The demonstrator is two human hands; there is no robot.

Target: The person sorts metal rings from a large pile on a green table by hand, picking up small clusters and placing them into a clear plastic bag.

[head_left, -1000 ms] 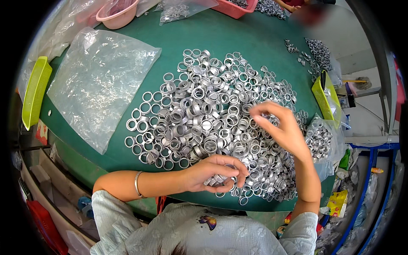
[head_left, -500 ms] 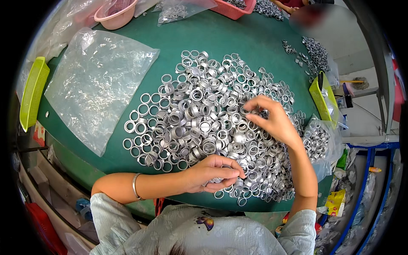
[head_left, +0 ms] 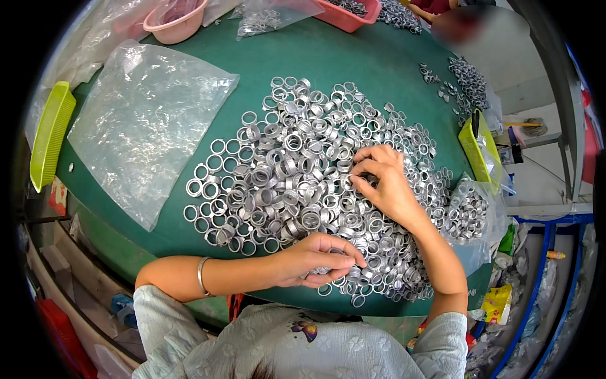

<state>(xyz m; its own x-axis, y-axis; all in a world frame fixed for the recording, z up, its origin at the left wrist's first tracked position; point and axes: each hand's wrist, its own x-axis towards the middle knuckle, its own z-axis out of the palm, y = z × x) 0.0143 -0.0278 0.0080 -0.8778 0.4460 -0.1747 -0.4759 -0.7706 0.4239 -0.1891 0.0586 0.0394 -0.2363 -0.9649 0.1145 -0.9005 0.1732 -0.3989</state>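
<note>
Head view: rings (head_left: 319, 271) clamped in left hand (head_left: 309, 259) at pile (head_left: 284, 170) edge, could be spilled by loosened curl; right hand (head_left: 388, 183) over pile, grip indiscernible.

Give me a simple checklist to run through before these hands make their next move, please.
1. Left hand curled around some metal pieces: ok.
2. Right hand at the ring pile: ok, it is over the right part.
3. Ring gripped in the right fingertips: cannot tell, the fingers hide it.
4. Rings lying in neat order: not ok, they are jumbled.
5. Clear plastic bag apart from the pile: ok, it lies to the left on the green table.
</note>
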